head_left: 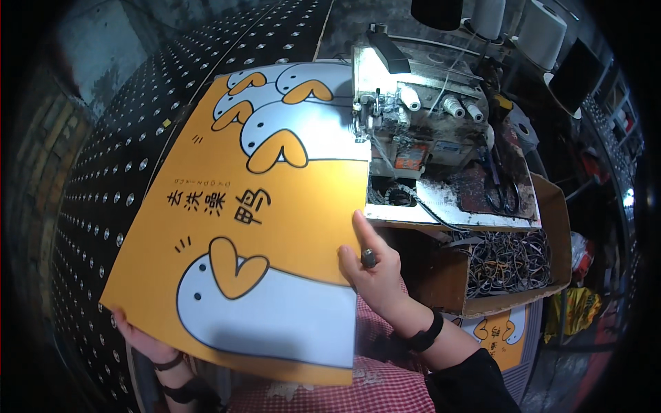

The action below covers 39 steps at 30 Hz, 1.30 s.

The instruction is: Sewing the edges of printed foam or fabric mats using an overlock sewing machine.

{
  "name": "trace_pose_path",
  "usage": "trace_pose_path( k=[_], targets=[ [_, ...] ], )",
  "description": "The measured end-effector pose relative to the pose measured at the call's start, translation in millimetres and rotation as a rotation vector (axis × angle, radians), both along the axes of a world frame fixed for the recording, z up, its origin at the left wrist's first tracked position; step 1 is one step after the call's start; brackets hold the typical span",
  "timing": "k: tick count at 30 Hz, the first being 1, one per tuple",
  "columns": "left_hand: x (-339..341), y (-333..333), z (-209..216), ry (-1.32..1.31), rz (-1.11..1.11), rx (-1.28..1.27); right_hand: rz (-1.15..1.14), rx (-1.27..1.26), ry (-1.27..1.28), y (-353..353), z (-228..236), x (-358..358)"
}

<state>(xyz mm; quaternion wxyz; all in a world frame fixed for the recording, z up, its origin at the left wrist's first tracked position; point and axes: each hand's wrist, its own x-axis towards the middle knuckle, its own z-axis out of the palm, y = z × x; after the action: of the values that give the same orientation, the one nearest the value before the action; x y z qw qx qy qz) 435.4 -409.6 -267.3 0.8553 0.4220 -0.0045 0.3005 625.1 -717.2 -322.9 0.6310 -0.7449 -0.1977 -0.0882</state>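
A large orange floor mat (296,220) printed with white cartoon ducks lies across the perforated dark table, its near end raised over my lap. My left hand (148,341) grips the mat's near left corner, with part of the fingers hidden under it. At the right edge, my right hand (375,268) holds the mat, thumb on top and index finger stretched along the edge. A small dark metal piece (369,258) sits at its fingers; I cannot tell its kind. The mat's far right edge lies at the needle area of a lit sewing machine (365,113).
Right of the machine, black-handled scissors (506,196) lie on its bed. A cardboard box (561,241) below holds tangled trimmings (509,265). Another duck mat (513,341) lies beneath the box. White thread cones (542,31) stand at the back right.
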Motion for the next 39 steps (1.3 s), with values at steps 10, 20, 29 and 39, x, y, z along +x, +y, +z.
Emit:
trace_pose_path(
  k=[10, 20, 29, 39],
  targets=[
    [50, 27, -7, 0.243, 0.098, -0.181, 0.031, 0.057, 0.077, -5, 1, -13],
    [118, 36, 8, 0.317, 0.226, 0.087, -0.034, 0.095, 0.182, -9, 9, -16],
    [184, 57, 16, 0.308, 0.196, 0.165, -0.082, 0.146, 0.133, -8, 16, 1],
    [271, 81, 18, 0.357, 0.093, 0.069, -0.327, -0.042, -0.212, 5, 15, 67]
  ],
)
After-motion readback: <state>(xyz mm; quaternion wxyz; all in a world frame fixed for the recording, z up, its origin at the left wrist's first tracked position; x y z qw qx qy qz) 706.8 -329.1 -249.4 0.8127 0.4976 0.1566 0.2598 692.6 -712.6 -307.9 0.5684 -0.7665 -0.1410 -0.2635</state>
